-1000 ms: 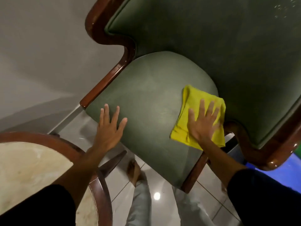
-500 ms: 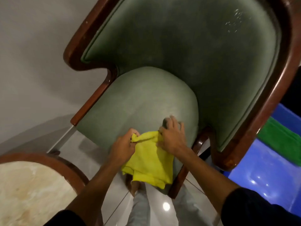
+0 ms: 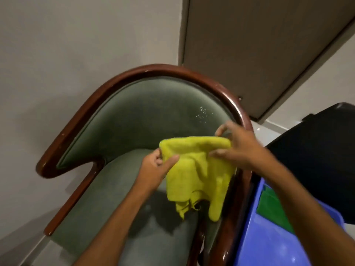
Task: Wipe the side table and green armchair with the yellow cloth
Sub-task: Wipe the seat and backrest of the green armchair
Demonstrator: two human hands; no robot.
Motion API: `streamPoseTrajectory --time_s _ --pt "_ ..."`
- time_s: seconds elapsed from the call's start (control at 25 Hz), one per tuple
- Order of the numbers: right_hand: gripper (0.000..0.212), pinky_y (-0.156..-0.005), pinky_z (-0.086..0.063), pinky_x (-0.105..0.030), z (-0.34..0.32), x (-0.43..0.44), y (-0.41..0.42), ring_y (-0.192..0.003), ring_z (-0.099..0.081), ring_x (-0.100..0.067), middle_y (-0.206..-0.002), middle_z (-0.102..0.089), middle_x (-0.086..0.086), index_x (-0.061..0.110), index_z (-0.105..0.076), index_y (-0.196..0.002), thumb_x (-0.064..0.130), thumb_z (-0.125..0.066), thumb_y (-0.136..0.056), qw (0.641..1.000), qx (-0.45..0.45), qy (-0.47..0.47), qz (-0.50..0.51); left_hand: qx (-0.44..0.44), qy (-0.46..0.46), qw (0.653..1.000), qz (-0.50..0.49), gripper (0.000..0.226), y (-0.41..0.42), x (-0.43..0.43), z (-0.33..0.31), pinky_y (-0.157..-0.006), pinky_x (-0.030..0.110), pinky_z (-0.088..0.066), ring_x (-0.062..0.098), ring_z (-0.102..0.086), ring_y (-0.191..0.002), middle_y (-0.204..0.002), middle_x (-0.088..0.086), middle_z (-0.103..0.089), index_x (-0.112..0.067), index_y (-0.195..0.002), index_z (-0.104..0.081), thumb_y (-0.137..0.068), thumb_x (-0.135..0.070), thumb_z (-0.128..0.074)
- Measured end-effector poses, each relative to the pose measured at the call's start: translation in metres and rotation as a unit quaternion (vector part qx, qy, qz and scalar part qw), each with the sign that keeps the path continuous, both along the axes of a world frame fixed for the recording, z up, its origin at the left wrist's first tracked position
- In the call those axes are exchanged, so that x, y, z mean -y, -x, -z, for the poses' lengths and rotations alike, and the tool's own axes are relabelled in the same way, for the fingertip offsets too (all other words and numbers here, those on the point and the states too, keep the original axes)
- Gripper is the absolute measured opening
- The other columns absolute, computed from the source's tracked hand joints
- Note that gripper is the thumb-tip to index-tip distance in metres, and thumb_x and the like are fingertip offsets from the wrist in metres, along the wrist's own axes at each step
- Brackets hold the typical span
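The green armchair (image 3: 134, 131) fills the view, its wooden rim curving round the padded back, and the step in hand looks like refolding between wipes, with the back and rim probably still to do; the side table is out of sight. The yellow cloth (image 3: 196, 169) hangs in the air above the seat, in front of the back, apart from both. The right hand (image 3: 242, 148) and the left hand (image 3: 157, 167) each pinch a top corner; the next move calls for gathering the cloth into one palm and pressing it to the back.
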State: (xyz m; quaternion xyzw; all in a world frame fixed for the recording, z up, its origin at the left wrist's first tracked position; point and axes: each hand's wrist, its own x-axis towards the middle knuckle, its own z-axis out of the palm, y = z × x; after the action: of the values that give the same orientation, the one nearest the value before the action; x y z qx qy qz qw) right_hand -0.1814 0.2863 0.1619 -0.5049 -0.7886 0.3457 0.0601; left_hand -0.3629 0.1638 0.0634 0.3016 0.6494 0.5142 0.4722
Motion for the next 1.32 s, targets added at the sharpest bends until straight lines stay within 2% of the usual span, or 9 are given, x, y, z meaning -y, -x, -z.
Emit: streamPoseTrajectory --time_s 0.08,0.2,0.32,0.4,0.6,0.76,0.92,1.2,1.32 --pt "0.047 -0.072 -0.052 -0.032 -0.017 -0.051 -0.007 -0.092 -0.061 -0.022 -0.102 -0.057 -0.004 0.018 -0.053 -0.113 0.017 -0.080 -0.075 0.982 0.005 -0.172 0.075 -0.041 -0.059 0.997 0.006 0.050 0.000 -0.063 -0.030 -0.079 0.019 -0.054 0.001 -0.068 -0.090 -0.109 0.007 -0.075 -0.008 -0.128 -0.049 -0.085 -0.020 -0.072" --pt "0.060 -0.102 -0.036 -0.053 0.007 -0.081 0.010 -0.127 -0.044 -0.036 -0.138 -0.047 -0.020 0.014 -0.040 -0.138 0.023 -0.065 -0.084 0.907 0.125 -0.395 0.073 -0.397 -0.028 0.914 0.084 0.082 0.033 -0.115 -0.038 -0.116 0.047 -0.019 0.016 -0.026 -0.143 -0.157 0.002 -0.032 -0.032 -0.146 -0.020 -0.081 -0.055 -0.065" --pt "0.082 -0.115 -0.024 -0.056 0.057 -0.087 0.031 -0.149 -0.015 -0.037 -0.162 -0.012 -0.023 0.011 -0.012 -0.155 0.056 -0.044 -0.094 0.916 0.238 -0.323 -0.029 -0.621 0.002 0.778 0.094 0.080 0.097 -0.117 -0.017 -0.119 0.059 -0.005 0.023 -0.004 -0.150 -0.164 0.005 -0.010 -0.026 -0.151 -0.015 -0.088 -0.052 -0.056" --pt "0.087 -0.116 -0.024 -0.060 0.078 -0.110 0.048 -0.150 -0.012 -0.041 -0.162 -0.007 -0.027 0.007 -0.004 -0.156 0.062 -0.035 -0.095 0.891 0.258 -0.368 -0.066 -0.697 0.066 0.708 0.093 0.078 0.158 -0.107 0.002 -0.117 0.063 -0.007 0.027 -0.002 -0.150 -0.164 0.011 -0.004 -0.022 -0.152 -0.013 -0.090 -0.049 -0.053" --pt "0.086 -0.115 -0.025 -0.063 0.099 -0.153 0.121 -0.148 -0.019 -0.043 -0.160 -0.017 -0.029 0.007 -0.009 -0.155 0.066 -0.023 -0.095 0.850 0.226 -0.456 -0.136 -0.742 0.155 0.649 0.061 0.083 0.241 -0.075 0.031 -0.112 0.063 -0.020 0.041 -0.013 -0.146 -0.160 0.023 -0.004 -0.026 -0.153 -0.005 -0.086 -0.068 -0.029" --pt "0.082 -0.120 -0.005 -0.062 0.120 -0.154 0.200 -0.151 -0.012 -0.038 -0.163 -0.014 -0.023 0.012 -0.010 -0.156 0.065 -0.027 -0.096 0.806 0.178 -0.506 -0.250 -0.754 0.139 0.639 0.058 0.084 0.242 -0.077 0.039 -0.110 0.056 -0.027 0.042 -0.018 -0.143 -0.159 0.024 -0.008 -0.024 -0.153 -0.006 -0.086 -0.070 -0.026" --pt "0.096 -0.120 -0.007 -0.060 0.138 -0.138 0.225 -0.152 -0.010 -0.036 -0.165 -0.011 -0.018 0.019 -0.005 -0.157 0.070 -0.044 -0.086 0.735 0.194 -0.525 -0.382 -0.759 0.116 0.638 0.060 0.085 0.243 -0.075 0.039 -0.107 0.055 -0.029 0.043 -0.021 -0.141 -0.158 0.025 -0.009 -0.022 -0.153 -0.006 -0.085 -0.067 -0.030" --pt "0.089 -0.120 -0.015 -0.055 0.117 -0.103 0.091 -0.151 -0.013 -0.036 -0.164 -0.012 -0.019 0.025 -0.012 -0.156 0.059 -0.056 -0.086 0.859 0.248 -0.415 -0.166 -0.736 0.150 0.650 0.117 0.086 0.243 -0.071 0.030 -0.116 0.057 -0.016 0.042 -0.005 -0.147 -0.160 0.024 0.005 -0.022 -0.153 0.006 -0.087 -0.072 -0.021" --pt "0.068 -0.119 -0.017 -0.055 0.112 -0.042 0.031 -0.151 -0.011 -0.041 -0.162 -0.010 -0.027 0.017 -0.020 -0.156 0.034 -0.052 -0.097 0.894 0.267 -0.354 -0.068 -0.665 0.203 0.705 0.143 0.090 0.236 -0.062 0.011 -0.118 0.054 0.001 0.038 0.013 -0.148 -0.159 0.022 0.020 -0.022 -0.151 0.016 -0.087 -0.073 -0.022"
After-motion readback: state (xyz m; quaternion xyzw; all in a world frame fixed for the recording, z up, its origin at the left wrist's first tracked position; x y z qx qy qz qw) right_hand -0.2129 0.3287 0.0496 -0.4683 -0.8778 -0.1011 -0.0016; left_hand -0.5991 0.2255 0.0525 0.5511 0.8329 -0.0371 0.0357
